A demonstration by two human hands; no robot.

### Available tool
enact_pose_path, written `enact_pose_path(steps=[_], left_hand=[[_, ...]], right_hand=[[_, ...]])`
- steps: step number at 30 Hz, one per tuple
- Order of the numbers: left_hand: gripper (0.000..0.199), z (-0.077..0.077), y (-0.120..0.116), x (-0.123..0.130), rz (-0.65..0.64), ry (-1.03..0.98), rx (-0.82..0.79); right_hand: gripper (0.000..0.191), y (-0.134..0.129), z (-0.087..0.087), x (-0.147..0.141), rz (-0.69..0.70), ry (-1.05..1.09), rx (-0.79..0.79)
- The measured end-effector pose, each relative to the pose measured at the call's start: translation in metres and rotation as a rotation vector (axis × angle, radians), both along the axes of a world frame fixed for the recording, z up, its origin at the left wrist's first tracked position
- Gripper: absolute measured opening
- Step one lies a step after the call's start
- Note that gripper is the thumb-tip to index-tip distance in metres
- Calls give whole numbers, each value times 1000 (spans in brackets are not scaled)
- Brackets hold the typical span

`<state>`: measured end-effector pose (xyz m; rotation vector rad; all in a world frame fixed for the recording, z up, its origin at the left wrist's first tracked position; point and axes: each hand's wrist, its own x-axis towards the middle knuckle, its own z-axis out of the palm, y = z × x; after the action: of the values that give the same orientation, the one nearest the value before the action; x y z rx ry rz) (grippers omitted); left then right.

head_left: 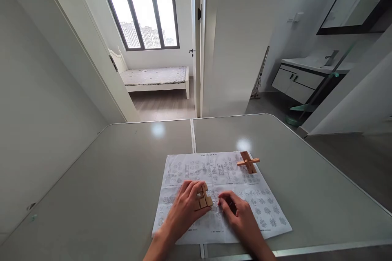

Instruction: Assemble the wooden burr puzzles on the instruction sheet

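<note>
My left hand [187, 208] is closed around a small wooden block assembly [203, 199], fingers over its left and upper side. The assembly has notched, squared pieces with a gap in the middle. Just right of it, my right hand [240, 214] hovers over the paper with its fingers curled and the fingertips together; whatever they hold, if anything, is too small to make out. Both hands are above a large printed sheet [211, 234] covered with small line diagrams. A cross-shaped wooden piece [248, 162] rests on the sheet's upper right corner.
The sheet lies on a grey table [122, 187] with a metal-edged seam down the middle. Beyond the table stand a doorway with a bed [156, 75] and window, and a washbasin cabinet [298, 79] at the right.
</note>
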<state>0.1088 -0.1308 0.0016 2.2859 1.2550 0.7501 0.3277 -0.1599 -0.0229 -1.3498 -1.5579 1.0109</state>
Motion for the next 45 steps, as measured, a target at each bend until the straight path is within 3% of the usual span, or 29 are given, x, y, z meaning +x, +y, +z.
enact_pose_path(steps=[5, 9, 13, 17, 22, 25, 29, 36, 41, 45], left_hand=[[85, -11, -6, 6, 18, 27, -14], [102, -14, -10, -4, 133, 24, 19], [80, -12, -15, -15, 234, -3, 1], [68, -5, -18, -22, 295, -161, -131], [66, 1, -21, -27, 212, -503, -419], [65, 3, -23, -26, 185, -590, -481], [65, 4, -24, -24, 159, -594, -516], [62, 3, -23, -24, 158, -505, -508], [62, 2, -23, -24, 159, -477, -489], [63, 2, -23, -24, 139, -482, -490]], right_hand=[[28, 2, -6, 1, 3, -29, 21], [26, 1, -8, 1, 13, -84, 55], [20, -1, -7, -1, 98, -171, 120], [29, -2, -6, -4, 130, -254, 164], [13, -2, -5, -5, 118, -264, 160], [8, -3, -6, -4, 102, -209, 132], [22, -4, -6, -2, 31, -56, 7], [33, -3, 10, 4, 12, 464, -185], [45, 0, 20, -3, -21, 557, -255], [62, -2, 32, -17, 106, 574, -291]])
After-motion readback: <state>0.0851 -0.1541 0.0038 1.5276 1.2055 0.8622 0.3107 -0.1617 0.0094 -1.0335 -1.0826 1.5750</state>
